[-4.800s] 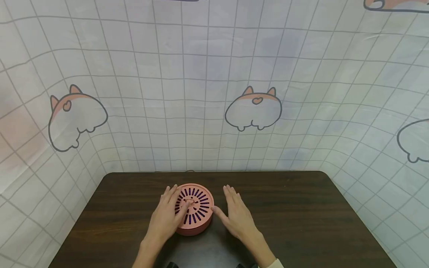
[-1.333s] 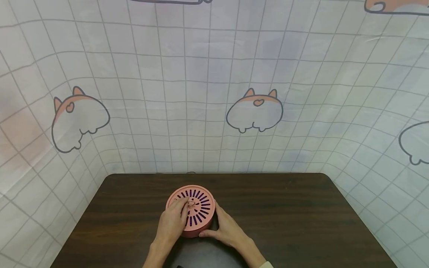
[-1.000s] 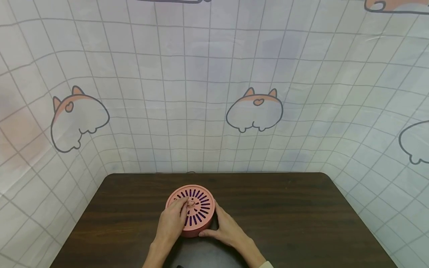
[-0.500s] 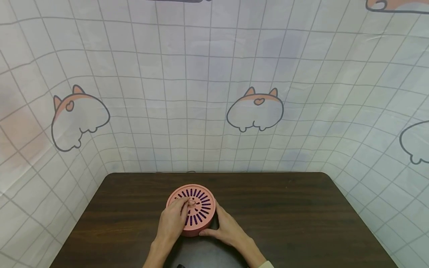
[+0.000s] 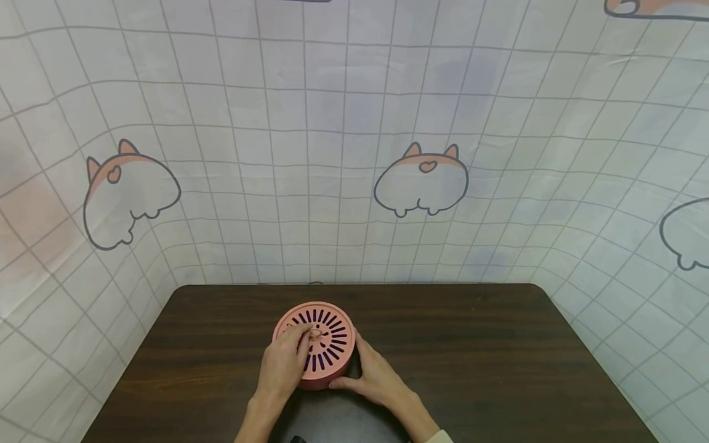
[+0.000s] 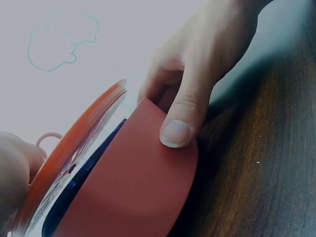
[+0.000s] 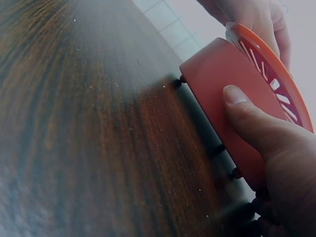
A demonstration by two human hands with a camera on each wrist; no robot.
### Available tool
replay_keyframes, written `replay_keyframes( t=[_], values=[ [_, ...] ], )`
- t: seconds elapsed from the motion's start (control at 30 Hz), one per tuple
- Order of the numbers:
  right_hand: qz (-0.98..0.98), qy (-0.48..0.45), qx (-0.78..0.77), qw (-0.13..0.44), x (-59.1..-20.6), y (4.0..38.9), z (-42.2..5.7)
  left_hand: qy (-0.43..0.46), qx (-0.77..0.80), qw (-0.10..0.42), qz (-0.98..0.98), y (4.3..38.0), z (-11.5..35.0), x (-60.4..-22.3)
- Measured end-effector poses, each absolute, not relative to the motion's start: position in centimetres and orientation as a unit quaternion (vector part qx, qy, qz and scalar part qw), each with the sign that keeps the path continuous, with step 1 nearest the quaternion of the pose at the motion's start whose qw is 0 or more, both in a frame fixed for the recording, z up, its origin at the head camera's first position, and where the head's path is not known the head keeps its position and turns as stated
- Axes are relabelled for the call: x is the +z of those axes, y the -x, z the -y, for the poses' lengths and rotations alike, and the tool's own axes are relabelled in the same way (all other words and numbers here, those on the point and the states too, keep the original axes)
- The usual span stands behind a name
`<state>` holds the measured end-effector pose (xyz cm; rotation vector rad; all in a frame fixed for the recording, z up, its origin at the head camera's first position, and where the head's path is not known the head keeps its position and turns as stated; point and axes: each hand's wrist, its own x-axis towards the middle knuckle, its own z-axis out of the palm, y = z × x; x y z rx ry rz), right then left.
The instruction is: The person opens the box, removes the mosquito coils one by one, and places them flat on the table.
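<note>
A round pink mosquito coil box (image 5: 317, 385) stands on the table, left of centre in the head view. Its slotted lid (image 5: 330, 346) has a small ring on top. My left hand (image 5: 281, 364) pinches that ring, partly covering the lid. Around the right side of the base, my right hand (image 5: 379, 376) holds on, its thumb (image 7: 247, 113) against the wall. In the left wrist view the lid (image 6: 81, 123) is raised off the base (image 6: 133, 173), with a dark gap between. The inside of the box is mostly hidden.
The dark wood-grain table (image 5: 471, 357) extends on both sides of the box. Behind it hangs a white grid-patterned cloth (image 5: 310, 203) with cartoon corgi prints. A small black object (image 5: 298, 439) shows at the bottom edge of the head view.
Earlier, both hands were spread around the box. Since then my left hand has taken the lid's ring and my right hand the base's side. Over the last second little differs in the head view.
</note>
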<state>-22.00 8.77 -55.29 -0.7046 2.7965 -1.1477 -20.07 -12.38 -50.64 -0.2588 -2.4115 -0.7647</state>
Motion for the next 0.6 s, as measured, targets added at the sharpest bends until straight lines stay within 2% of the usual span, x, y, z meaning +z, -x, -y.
replay_keyframes(
  t=[0.6],
  values=[
    [-0.911, 0.209, -0.354, 0.034, -55.11, 21.97, -8.81, 0.099, -0.279, 0.34, 0.892, 19.96, 12.83, -49.81]
  ],
)
